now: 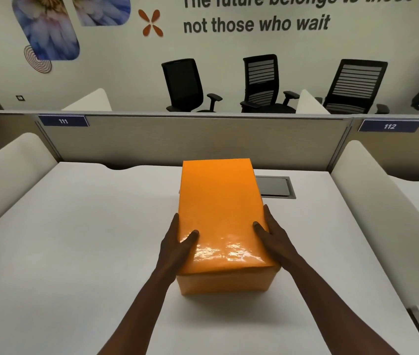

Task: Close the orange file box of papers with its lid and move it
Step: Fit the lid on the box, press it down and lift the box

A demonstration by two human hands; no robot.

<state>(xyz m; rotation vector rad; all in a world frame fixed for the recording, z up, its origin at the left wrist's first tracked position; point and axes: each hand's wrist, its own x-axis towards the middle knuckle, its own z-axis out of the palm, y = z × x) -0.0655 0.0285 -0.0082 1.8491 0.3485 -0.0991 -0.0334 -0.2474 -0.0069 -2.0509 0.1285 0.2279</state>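
White desk [75, 239] surface fills the foreground, bounded at the rear by a beige partition [203, 139] carrying number plates 111 and 112. Three black office chairs [262, 83] are seen beyond it, their bases hidden by the partition; the wall lettering above is cut off at the top edge.

The orange file box [223, 283] stands on the desk near the centre, with its lid [218, 208] seated on top; the papers inside are fully concealed. A grey cable hatch [275, 187] is partly hidden behind the box.

The left hand [177, 247] is pressed against the left side of the lid, thumb laid on top. The right hand [271, 237] is placed likewise on the right side. The fingers of both hands are wrapped over the lid edges and mostly hidden, so their spread cannot be told.
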